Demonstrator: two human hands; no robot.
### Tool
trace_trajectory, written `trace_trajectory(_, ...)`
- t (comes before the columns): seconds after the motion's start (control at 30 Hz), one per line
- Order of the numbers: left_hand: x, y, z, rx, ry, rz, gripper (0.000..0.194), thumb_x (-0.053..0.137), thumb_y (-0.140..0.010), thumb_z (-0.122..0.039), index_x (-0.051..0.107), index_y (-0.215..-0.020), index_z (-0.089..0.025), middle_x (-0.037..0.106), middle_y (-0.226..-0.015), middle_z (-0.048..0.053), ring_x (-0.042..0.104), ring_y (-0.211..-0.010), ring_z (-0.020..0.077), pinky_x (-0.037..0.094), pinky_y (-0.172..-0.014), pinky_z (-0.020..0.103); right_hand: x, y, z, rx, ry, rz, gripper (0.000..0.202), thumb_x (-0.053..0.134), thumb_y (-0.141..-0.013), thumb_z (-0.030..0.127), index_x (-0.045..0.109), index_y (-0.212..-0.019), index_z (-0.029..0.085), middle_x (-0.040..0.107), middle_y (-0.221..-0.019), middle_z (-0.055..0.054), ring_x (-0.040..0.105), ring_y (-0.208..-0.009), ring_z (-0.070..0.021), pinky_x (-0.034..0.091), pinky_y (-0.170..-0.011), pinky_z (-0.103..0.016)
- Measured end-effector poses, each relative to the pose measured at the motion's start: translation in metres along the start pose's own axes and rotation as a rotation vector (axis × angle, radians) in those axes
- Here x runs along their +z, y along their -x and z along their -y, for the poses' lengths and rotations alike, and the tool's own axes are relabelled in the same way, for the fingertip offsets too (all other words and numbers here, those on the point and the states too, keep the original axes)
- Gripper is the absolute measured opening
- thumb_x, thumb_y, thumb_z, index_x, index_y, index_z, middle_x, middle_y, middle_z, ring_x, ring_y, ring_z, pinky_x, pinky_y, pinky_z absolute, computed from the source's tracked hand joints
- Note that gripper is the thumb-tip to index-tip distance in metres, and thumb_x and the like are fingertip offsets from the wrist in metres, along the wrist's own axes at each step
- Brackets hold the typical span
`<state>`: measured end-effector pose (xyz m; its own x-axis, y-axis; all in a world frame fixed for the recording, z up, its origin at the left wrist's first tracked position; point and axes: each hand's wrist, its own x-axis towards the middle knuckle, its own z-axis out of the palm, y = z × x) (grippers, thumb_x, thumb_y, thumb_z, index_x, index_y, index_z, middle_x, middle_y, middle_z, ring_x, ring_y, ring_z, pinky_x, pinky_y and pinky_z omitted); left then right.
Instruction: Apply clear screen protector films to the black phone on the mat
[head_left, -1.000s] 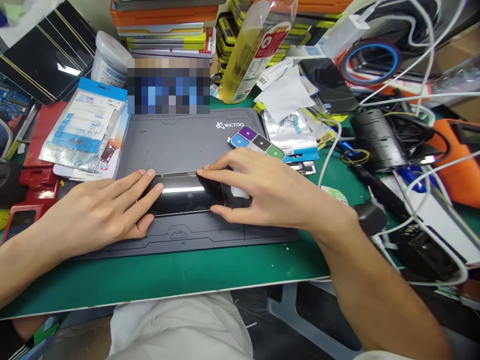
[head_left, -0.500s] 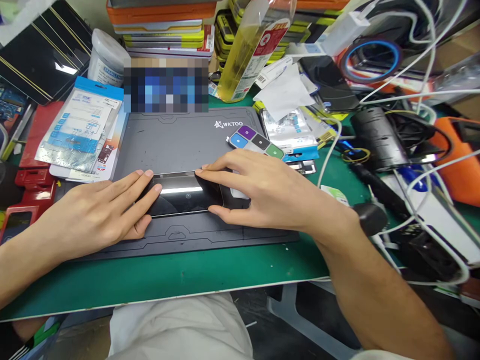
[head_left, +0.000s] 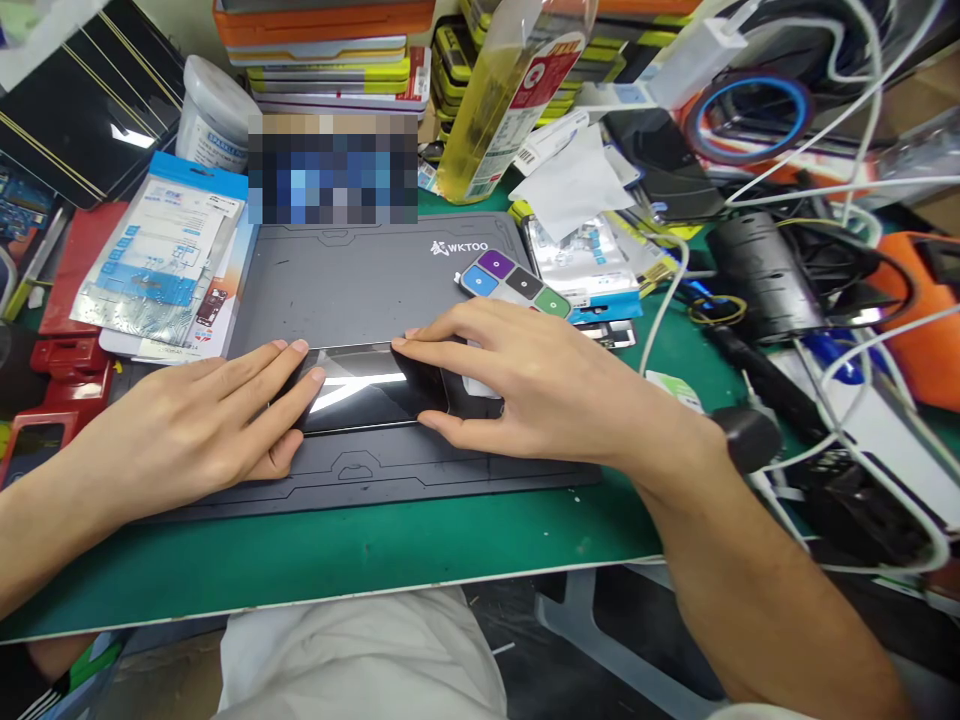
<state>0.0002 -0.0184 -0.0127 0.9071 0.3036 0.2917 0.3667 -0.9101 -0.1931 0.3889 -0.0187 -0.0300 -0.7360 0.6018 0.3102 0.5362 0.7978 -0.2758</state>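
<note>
A black smartphone with a glossy screen lies crosswise on the dark grey work mat, a bright reflection across it. My left hand grips its left end, fingertips on the far edge and the screen, thumb by the near edge. At the right end, my right hand spans the phone, with the index finger on the far edge and the thumb on the near edge. Both ends of the phone are partly hidden under my hands. Just beyond my right hand lies a remote-like strip with coloured squares.
Plastic-wrapped packets lie left of the mat near a white tub. Behind the mat stands a bottle of yellow liquid. White cables, a roll of blue tape and tools crowd the right. The green table's front edge runs nearby.
The reflection on the phone's screen has changed from one level band to a slanted, split one. Both hands keep nearly the same place on the phone.
</note>
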Motion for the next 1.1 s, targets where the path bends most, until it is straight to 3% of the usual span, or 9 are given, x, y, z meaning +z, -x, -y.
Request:
trace_trajectory(0.17, 0.003, 0.003, 0.002, -0.081, 0.09, 0.003, 0.073, 0.079, -0.122, -0.02, 0.063, -0.193, -0.028, 0.088, -0.171, 0.014, 0.093, -0.147, 0.0384, 0.083, -0.125, 0.052, 0.0, 0.0, 0.0, 0.008, 0.002, 0.005, 0.044, 0.077, -0.125, 0.037, 0.088, -0.159, 0.01, 0.092, -0.147, -0.025, 0.089, -0.128, -0.0411, 0.076, -0.111, -0.057)
trace_trajectory(0.33, 0.003, 0.006, 0.005, -0.036, 0.045, 0.005, 0.067, 0.076, -0.126, -0.024, 0.061, -0.192, -0.018, 0.087, -0.17, 0.02, 0.094, -0.146, 0.0391, 0.081, -0.127, 0.053, 0.0, 0.001, 0.0, 0.014, 0.0, 0.005, 0.045, 0.077, -0.125, 0.038, 0.087, -0.159, 0.011, 0.091, -0.147, -0.024, 0.089, -0.128, -0.0401, 0.075, -0.112, -0.056)
trace_trajectory(0.53, 0.001, 0.007, 0.007, -0.119, 0.121, 0.035, 0.067, 0.074, -0.131, -0.037, 0.059, -0.196, -0.033, 0.083, -0.179, 0.013, 0.091, -0.152, 0.0385, 0.079, -0.132, 0.055, 0.0, 0.001, 0.0, 0.02, 0.008, 0.006, 0.044, 0.075, -0.126, 0.038, 0.087, -0.16, 0.012, 0.092, -0.147, -0.023, 0.089, -0.129, -0.0399, 0.075, -0.113, -0.056)
trace_trajectory(0.8, -0.004, 0.007, 0.01, -0.085, 0.081, 0.089, 0.072, 0.06, -0.137, -0.055, 0.047, -0.2, -0.024, 0.082, -0.179, 0.02, 0.089, -0.154, 0.0412, 0.076, -0.136, 0.058, -0.001, -0.001, 0.002, 0.012, 0.025, 0.011, 0.046, 0.074, -0.126, 0.036, 0.086, -0.16, 0.008, 0.091, -0.146, -0.025, 0.089, -0.126, -0.0409, 0.076, -0.111, -0.057)
trace_trajectory(1.1, 0.002, 0.002, 0.012, -0.154, 0.152, 0.099, 0.07, 0.059, -0.137, -0.059, 0.048, -0.201, -0.032, 0.085, -0.175, 0.016, 0.089, -0.153, 0.0408, 0.075, -0.137, 0.062, -0.003, 0.001, 0.0, 0.041, 0.032, 0.034, 0.052, 0.074, -0.127, 0.042, 0.081, -0.171, 0.013, 0.091, -0.146, -0.022, 0.089, -0.128, -0.0393, 0.076, -0.113, -0.056)
